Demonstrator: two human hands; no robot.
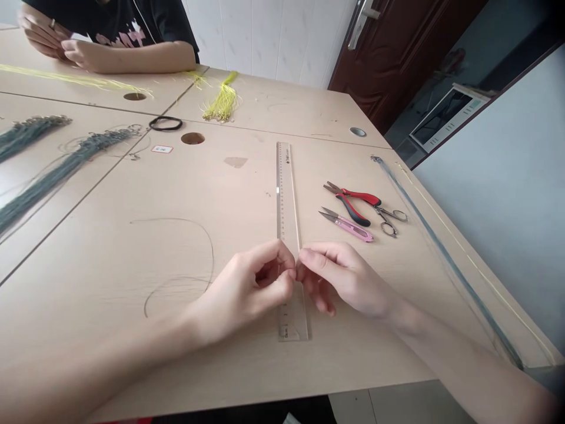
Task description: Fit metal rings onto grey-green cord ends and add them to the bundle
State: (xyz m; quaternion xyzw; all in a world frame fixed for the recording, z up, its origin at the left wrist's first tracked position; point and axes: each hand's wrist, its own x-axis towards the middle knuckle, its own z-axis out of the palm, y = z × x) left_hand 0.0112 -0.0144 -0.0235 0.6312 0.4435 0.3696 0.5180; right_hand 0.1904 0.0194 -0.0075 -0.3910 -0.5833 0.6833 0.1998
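Note:
My left hand (260,277) is closed in a pinch above a clear ruler (286,206), thumb and index finger pressed together. A thin grey cord (210,241) curves over the table and disappears behind this hand; whether the fingers hold it is hidden. My right hand (338,274) almost touches the left one, its thumb and index fingertip together and the other fingers curled below. Whatever lies between its fingertips is too small to make out. Beyond the right hand lie pink thread snips (353,228), red-and-black pliers (359,197) and small scissors (388,222).
Bundles of grey-blue cords (66,168) lie at left, and another grey-blue bundle (435,247) runs along the right edge. Yellow cords (223,100), a black band (165,123) and a small label (162,149) are farther back. Across the table sits another person (145,56), hands raised.

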